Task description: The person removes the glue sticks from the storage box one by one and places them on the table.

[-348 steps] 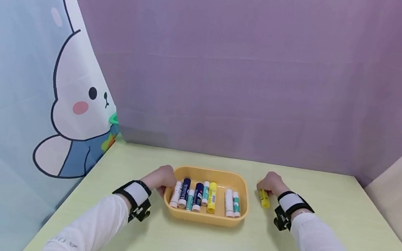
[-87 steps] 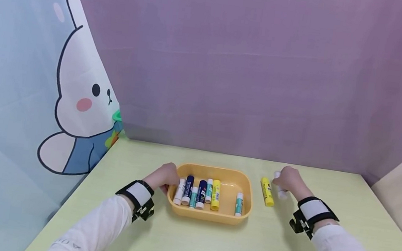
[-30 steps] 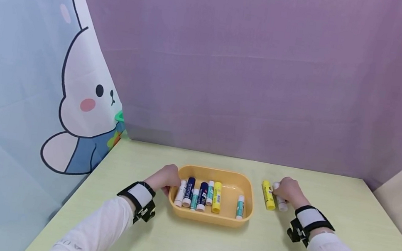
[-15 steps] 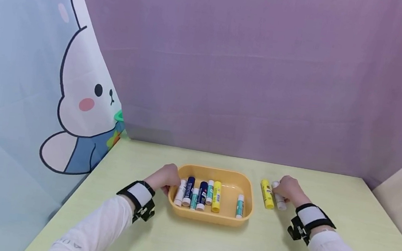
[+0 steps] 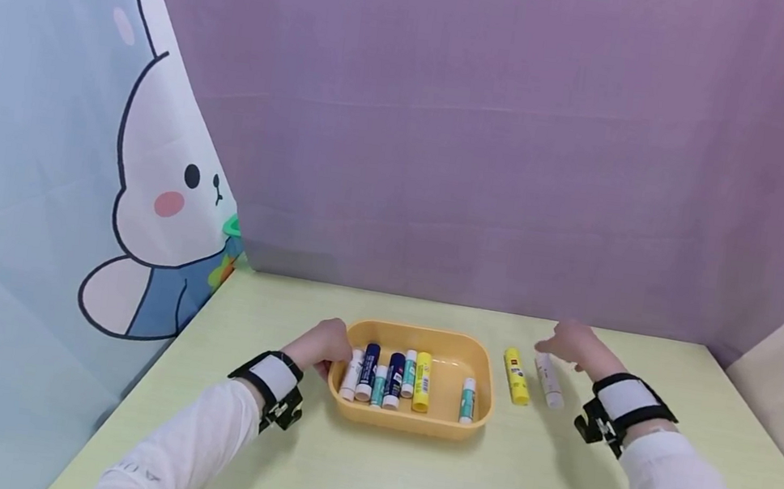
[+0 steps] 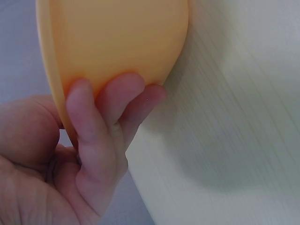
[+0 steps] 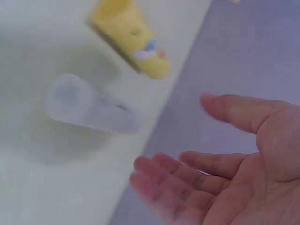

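My left hand [image 5: 327,343] grips the left end of the orange-yellow tray [image 5: 407,422]. In the left wrist view its fingers [image 6: 123,93] press the outer wall, with the thumb on the other side of the rim. My right hand [image 5: 579,347] hovers with fingers spread just beyond a white glue stick [image 5: 549,380] on the table, holding nothing. A yellow glue stick [image 5: 517,376] lies to the left of the white one, roughly parallel. The right wrist view shows both sticks, blurred, apart from the hand [image 7: 220,164].
Inside the tray, a white stick [image 5: 351,375], dark blue sticks [image 5: 394,382], small teal-and-white sticks [image 5: 467,401] and a yellow stick [image 5: 422,382] lie mostly toward the left. A purple cloth [image 5: 478,141] hangs behind the pale table [image 5: 363,477].
A white glue stick left the tray and now lies beside the yellow one set down earlier. My right hand has just released it and moved up and away. My left hand stays at the tray.
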The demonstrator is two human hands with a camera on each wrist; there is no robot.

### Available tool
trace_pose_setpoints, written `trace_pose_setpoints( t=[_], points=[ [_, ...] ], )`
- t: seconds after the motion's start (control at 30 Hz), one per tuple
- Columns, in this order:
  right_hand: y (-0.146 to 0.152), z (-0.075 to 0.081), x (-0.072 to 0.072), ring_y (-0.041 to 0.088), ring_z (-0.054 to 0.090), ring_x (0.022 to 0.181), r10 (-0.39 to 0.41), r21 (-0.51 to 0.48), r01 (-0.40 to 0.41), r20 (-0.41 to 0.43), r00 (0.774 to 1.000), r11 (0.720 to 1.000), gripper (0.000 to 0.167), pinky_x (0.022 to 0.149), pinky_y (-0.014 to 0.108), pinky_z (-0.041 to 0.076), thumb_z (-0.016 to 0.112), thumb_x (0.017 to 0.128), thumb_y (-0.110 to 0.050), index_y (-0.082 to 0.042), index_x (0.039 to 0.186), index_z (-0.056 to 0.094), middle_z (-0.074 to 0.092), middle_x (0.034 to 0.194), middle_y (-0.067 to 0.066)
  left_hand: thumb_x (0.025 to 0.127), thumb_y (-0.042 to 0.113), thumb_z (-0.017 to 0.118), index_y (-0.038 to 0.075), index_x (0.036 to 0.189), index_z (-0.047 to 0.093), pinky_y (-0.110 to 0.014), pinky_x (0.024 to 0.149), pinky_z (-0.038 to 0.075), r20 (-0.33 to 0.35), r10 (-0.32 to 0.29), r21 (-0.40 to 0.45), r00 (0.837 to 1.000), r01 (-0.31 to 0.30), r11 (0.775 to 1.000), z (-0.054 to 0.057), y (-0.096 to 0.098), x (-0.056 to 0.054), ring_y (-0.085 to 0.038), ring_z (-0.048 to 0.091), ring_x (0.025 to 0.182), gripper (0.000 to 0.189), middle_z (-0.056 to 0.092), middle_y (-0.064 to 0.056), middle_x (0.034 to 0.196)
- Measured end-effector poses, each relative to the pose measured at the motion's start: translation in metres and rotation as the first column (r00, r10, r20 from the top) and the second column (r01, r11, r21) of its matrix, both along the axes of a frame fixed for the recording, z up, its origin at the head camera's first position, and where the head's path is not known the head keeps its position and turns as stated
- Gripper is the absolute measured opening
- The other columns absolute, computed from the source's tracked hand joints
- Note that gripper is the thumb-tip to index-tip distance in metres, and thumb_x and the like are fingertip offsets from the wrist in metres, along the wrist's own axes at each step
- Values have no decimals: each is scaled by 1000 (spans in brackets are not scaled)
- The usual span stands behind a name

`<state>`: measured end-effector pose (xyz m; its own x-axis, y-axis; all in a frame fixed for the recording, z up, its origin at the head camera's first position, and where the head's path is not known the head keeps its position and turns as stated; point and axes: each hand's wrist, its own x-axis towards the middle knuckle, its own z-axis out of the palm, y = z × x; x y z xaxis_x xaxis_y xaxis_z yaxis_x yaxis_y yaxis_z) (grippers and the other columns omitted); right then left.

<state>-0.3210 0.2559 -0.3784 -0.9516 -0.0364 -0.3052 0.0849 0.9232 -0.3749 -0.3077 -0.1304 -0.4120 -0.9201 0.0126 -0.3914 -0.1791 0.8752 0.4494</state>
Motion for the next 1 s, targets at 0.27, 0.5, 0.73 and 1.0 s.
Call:
trace_pose_setpoints(
  t=[0.27, 0.5, 0.73, 1.0],
  points=[
    [-15, 49, 2, 55, 38, 121, 160, 106, -141, -200, 967, 984, 71, 99, 61, 40, 50, 94, -38, 20, 133, 34, 36, 133, 42, 81, -1, 57, -9, 99, 55, -33, 44, 57, 14, 29, 8, 999, -30, 1000, 1, 0, -2, -26, 64, 48, 19, 62, -16, 72],
    [-36, 81, 15, 61, 9, 131, 68, -8, -74, -306, 950, 997, 95, 105, 72, 18, 54, 90, -50, 7, 147, 4, 7, 146, 40, 81, 0, 58, -8, 93, 56, -34, 45, 57, 5, 14, 11, 1000, -14, 1000, 0, -2, -2, -24, 62, 45, 15, 62, -16, 69],
    [-64, 92, 33, 53, -1, 138, 92, 0, -102, -437, 895, 995, 100, 103, 77, 13, 55, 87, -56, -7, 151, -6, -4, 153, 29, 82, 2, 59, -6, 88, 55, -33, 48, 59, -20, -13, -8, 1000, 13, 1000, 2, -1, 2, -20, 60, 43, 11, 61, -14, 66],
    [-96, 94, 54, 46, -8, 141, 134, -36, -174, -494, 859, 984, 104, 105, 75, 3, 60, 83, -58, -16, 152, -6, -7, 157, 18, 83, 3, 60, -7, 93, 55, -29, 43, 56, -17, -9, -17, 1000, 8, 1000, 5, 0, 4, -21, 61, 44, 15, 61, -15, 69]
  ],
)
